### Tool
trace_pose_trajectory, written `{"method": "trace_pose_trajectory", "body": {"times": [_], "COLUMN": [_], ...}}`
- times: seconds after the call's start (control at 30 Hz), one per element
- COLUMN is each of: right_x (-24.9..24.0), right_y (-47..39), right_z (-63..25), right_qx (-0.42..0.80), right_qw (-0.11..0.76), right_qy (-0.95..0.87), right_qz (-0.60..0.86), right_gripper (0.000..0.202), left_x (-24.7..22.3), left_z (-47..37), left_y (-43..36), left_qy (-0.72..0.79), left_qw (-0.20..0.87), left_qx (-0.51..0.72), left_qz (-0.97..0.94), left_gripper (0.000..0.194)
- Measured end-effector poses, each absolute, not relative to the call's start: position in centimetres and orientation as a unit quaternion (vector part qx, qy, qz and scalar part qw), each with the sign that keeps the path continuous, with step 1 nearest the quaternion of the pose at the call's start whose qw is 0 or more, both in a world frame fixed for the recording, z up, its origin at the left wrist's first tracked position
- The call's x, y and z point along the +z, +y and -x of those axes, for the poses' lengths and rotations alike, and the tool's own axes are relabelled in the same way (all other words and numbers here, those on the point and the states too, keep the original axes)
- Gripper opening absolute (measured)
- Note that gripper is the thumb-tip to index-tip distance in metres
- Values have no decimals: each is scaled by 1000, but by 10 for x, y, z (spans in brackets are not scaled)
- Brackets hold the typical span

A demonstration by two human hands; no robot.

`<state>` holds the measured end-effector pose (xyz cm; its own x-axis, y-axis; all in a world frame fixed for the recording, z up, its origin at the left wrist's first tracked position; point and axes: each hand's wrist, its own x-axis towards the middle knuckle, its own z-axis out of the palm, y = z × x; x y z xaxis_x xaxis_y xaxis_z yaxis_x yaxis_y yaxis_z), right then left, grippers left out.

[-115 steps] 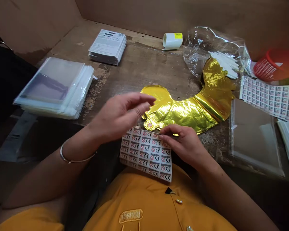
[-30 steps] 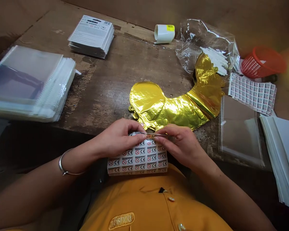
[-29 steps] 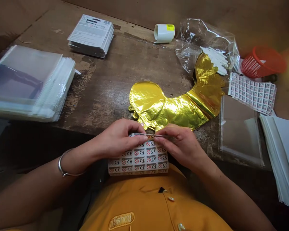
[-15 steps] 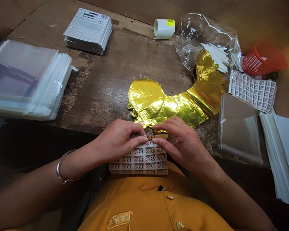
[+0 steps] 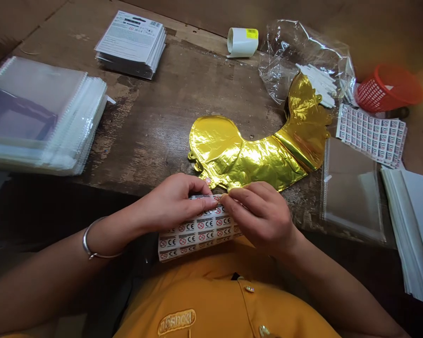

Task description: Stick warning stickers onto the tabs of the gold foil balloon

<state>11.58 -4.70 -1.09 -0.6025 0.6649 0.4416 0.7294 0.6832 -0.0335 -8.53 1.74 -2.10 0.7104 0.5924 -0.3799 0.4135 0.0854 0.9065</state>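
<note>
Left hand: thumb and fingers pinch the upper edge of the sticker sheet; right hand: thumb and forefinger narrowed together at that edge, just beside the left fingertips; cannot tell what lies between them. Sheet hangs tilted off the near edge of the tabletop, above the lap; gold foil piece lies just beyond the hands, by the near edge. Clear sleeves stacked at the left; card stack toward the far left corner; white roll near the far edge; red basket toward the far right.
</note>
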Motion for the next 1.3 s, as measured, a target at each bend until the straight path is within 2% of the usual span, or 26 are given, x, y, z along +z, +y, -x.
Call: {"method": "trace_pose_trajectory", "body": {"times": [0.13, 0.23, 0.3, 0.37, 0.43, 0.5, 0.6, 0.73, 0.87, 1.3], "right_x": [-13, -8, -4, -3, -7, -16, -31, -43, -42, -48], "right_y": [-51, -53, -48, -38, -26, -15, -6, -3, 0, 1], "right_z": [-113, -112, -116, -124, -130, -130, -121, -111, -111, -102], "right_qx": [-64, 23, 85, 122, 179, 269, 336, 284, 231, 215], "right_qw": [238, 294, 364, 445, 489, 466, 389, 355, 348, 331], "right_qy": [-895, -844, -760, -653, -571, -549, -563, -586, -620, -638], "right_qz": [371, 447, 532, 600, 634, 640, 647, 671, 664, 661], "right_gripper": [18, 12, 9, 5, 4, 8, 11, 12, 13, 12], "left_x": [-25, -22, -15, -7, -1, -3, -18, -38, -39, -35], "left_z": [88, 93, 97, 99, 100, 98, 95, 92, 91, 88], "left_y": [22, 24, 21, 14, 7, 2, 2, 4, 3, 7], "left_qy": [365, 349, 356, 356, 319, 257, 203, 200, 196, 194], "left_qw": [705, 717, 646, 495, 326, 212, 173, 190, 198, 189], "left_qx": [46, 16, 11, 38, 85, 122, 111, 77, 77, 75], "left_qz": [-606, -603, -676, -792, -886, -935, -957, -958, -957, -960], "left_gripper": [28, 23, 19, 17, 16, 16, 16, 17, 18, 15]}}
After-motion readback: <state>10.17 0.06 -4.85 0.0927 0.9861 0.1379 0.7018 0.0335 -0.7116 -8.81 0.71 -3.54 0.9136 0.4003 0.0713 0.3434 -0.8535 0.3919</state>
